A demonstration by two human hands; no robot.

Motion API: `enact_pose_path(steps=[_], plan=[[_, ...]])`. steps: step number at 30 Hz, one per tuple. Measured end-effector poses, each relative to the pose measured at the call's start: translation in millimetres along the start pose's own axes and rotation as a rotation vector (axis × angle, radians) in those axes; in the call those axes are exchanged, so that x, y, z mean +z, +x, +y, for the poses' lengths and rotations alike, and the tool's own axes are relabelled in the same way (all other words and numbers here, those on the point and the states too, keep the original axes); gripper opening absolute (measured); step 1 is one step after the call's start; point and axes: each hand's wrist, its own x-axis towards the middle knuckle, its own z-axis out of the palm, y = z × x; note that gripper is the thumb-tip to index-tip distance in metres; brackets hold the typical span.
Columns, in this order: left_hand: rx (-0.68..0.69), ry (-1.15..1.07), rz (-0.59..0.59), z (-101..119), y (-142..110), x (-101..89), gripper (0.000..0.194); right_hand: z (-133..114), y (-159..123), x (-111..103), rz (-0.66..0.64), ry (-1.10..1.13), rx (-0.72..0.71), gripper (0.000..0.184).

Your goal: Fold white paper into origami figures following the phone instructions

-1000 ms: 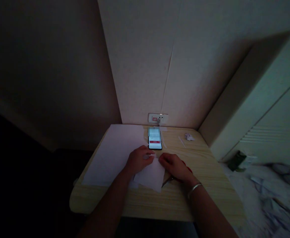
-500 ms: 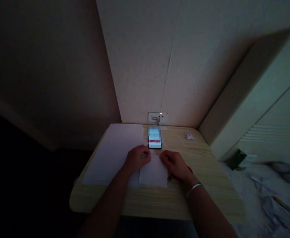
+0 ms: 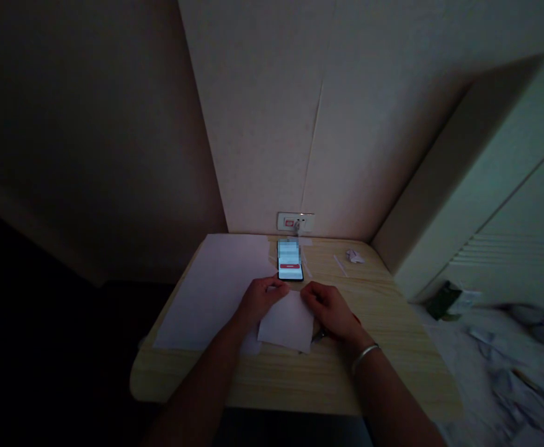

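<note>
A small piece of white paper (image 3: pixel 286 323) lies between my hands near the table's front. My left hand (image 3: pixel 261 298) is closed on its upper left edge, thumb and fingers pinched. On its upper right corner, my right hand (image 3: pixel 328 307) pinches the paper too, a bracelet at the wrist. Scissors (image 3: pixel 319 336) lie partly hidden beneath my right hand and the paper; a little red handle shows past the hand. Just beyond my fingers rests a phone (image 3: pixel 290 261) with a lit screen. Larger white paper (image 3: pixel 216 292) spreads out to the left, partly under my left forearm.
On the wooden table (image 3: pixel 392 347), a crumpled paper ball (image 3: pixel 354 256) and a thin paper strip (image 3: pixel 340 266) lie at the back right. A wall socket (image 3: pixel 296 221) with a plug sits behind the phone. Cluttered items lie right of the table, lower down.
The small paper was tilted, then lay straighter, and is now slightly turned again. My left hand drew back leftward, then moved in along the top edge. My right hand stays nearly in place.
</note>
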Motion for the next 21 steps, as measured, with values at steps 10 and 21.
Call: enact_pose_path(steps=[10,21], plan=[[0.16,0.23,-0.061,1.1,-2.6,8.7,0.015,2.4,-0.7,10.6,-0.03,-0.022,0.017,0.009],[0.02,0.095,0.331,2.8,5.0,-14.3,0.025,3.8,1.8,-12.9,0.315,0.114,0.103,0.014]])
